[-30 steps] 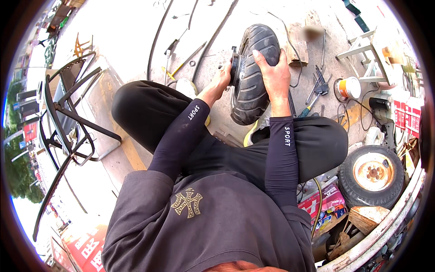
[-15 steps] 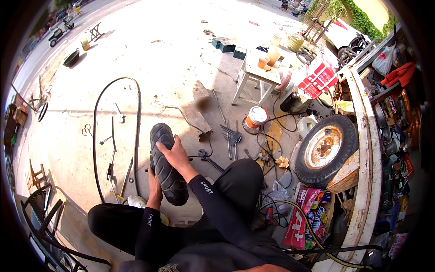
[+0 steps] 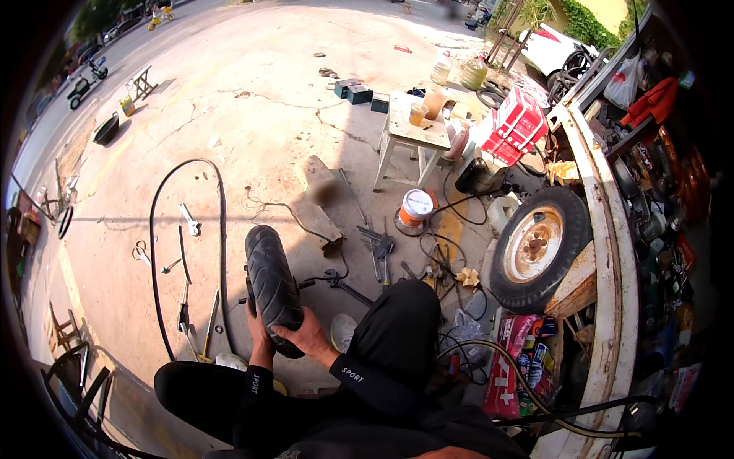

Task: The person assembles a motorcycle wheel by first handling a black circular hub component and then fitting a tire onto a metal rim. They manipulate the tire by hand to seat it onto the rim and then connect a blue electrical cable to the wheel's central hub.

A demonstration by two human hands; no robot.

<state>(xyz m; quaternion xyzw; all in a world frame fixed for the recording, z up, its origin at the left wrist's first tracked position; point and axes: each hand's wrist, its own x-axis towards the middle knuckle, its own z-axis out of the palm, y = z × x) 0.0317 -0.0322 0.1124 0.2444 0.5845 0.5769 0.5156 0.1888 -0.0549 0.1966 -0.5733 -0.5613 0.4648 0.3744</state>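
The left hand (image 3: 261, 336) and right hand (image 3: 309, 336) are clamped on opposite sides of a black tire (image 3: 272, 277), near its lower end, between the person's bent legs (image 3: 397, 325) and a wooden block (image 3: 325, 220).

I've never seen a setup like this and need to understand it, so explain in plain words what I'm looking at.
There is no machine here: a seated person works with two bare hands. The view comes from the left of two fisheye cameras worn on the head, looking down, so straight edges bend near the rim.

The left hand and right hand hold a grooved black tire between them, one on each side.

Around it on the pale ground lie a looped black hose, scissors and an adjustable wrench. Farther right are a white-and-orange bucket and a larger wheel with a rusty rim.
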